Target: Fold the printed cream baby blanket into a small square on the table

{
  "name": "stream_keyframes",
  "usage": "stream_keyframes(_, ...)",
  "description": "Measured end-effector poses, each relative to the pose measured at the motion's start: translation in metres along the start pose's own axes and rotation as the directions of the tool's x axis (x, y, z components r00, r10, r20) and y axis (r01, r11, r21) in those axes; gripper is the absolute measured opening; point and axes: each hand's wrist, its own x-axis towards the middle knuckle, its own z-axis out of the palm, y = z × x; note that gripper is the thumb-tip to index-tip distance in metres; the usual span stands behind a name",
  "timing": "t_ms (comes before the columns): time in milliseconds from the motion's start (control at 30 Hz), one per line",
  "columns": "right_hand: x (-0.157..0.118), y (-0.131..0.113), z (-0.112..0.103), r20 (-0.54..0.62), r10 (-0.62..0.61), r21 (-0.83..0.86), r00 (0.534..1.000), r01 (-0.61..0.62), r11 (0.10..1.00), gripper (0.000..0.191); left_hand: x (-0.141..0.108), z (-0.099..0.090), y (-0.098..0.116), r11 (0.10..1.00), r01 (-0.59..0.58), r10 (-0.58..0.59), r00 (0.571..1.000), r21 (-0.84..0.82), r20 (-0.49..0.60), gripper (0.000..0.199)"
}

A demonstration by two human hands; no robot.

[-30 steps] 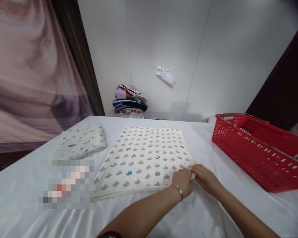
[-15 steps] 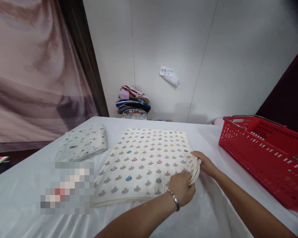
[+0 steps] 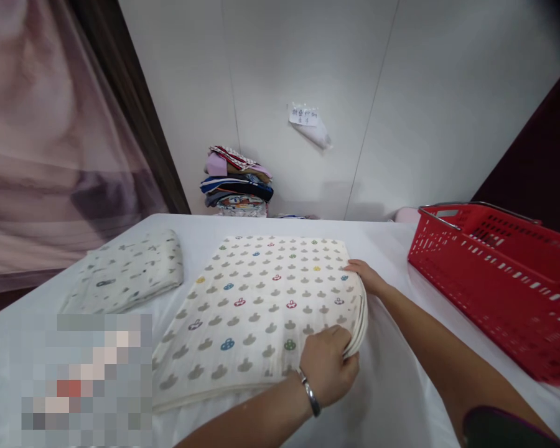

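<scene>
My right hand [image 3: 372, 279] is shifting farther up the folded, white, mushroom-printed fabric rectangle [image 3: 270, 298] — whether it's gripping, I cannot tell — while my left hand [image 3: 329, 366] is clamping its near right corner above the white cloth sheet [image 3: 392, 398].

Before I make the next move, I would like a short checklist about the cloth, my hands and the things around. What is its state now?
1. Left hand gripping the mushroom-print cloth near its front right corner: ok.
2. Right hand touching the right edge, farther back: ok; whether it pinches firmly: cannot tell.
3. Whole cloth flat: not ok, the right edge is raised at the left hand.
4. Hidden layers smooth underneath: cannot tell.
5. Other folded cloth apart, at left: ok.
6. Red basket apart from both hands: ok.
</scene>
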Motion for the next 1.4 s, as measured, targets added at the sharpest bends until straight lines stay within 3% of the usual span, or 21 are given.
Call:
stream_keyframes(200, 0.025, 0.006, 0.002, -0.016, 0.166, 0.061, 0.986, -0.165, 0.984, 0.066, -0.001, 0.001, -0.004, 0.998, -0.050, 0.050, 0.999, -0.043, 0.016, 0.006)
stream_keyframes(433, 0.044, 0.003, 0.005, -0.041, 0.225, 0.010, 0.973, -0.225, 0.974, 0.069, -0.004, -0.004, -0.010, 0.994, -0.053, 0.053, 0.999, -0.099, -0.007, 0.014)
stream_keyframes(633, 0.052, 0.007, 0.011, -0.149, 0.261, 0.007, 0.954, -0.263, 0.965, 0.059, -0.007, -0.012, -0.014, 0.991, -0.029, 0.027, 0.999, -0.131, -0.022, 0.020)
stream_keyframes(833, 0.072, -0.004, 0.026, -0.230, 0.117, 0.276, 0.966, -0.051, 0.960, 0.050, -0.013, -0.024, -0.018, 0.977, -0.007, -0.008, 0.998, -0.213, -0.069, 0.022)
stream_keyframes(1033, 0.104, -0.050, 0.051, -0.289, -0.084, 0.277, 0.954, 0.167, 0.946, 0.042, -0.033, -0.047, -0.035, 0.898, 0.181, -0.236, 0.967, -0.401, -0.093, 0.017)
stream_keyframes(1167, 0.129, -0.101, 0.080, -0.315, -0.194, 0.203, 0.929, 0.266, 0.942, 0.038, -0.052, -0.068, -0.054, 0.740, 0.227, -0.373, 0.922, -0.633, -0.106, 0.004)
stream_keyframes(1233, 0.139, -0.136, 0.101, -0.306, -0.270, 0.102, 0.913, 0.314, 0.944, 0.035, -0.064, -0.080, -0.064, 0.657, 0.206, -0.430, 0.893, -0.725, -0.136, 0.008)
stream_keyframes(1300, 0.144, -0.173, 0.125, -0.253, -0.344, -0.025, 0.904, 0.350, 0.936, 0.034, -0.079, -0.090, -0.076, 0.598, 0.176, -0.490, 0.852, -0.782, -0.183, 0.010)
stream_keyframes(1400, 0.145, -0.223, 0.168, -0.085, -0.401, -0.235, 0.912, 0.372, 0.898, 0.036, -0.105, -0.101, -0.098, 0.485, 0.127, -0.583, 0.784, -0.865, -0.212, 0.020)
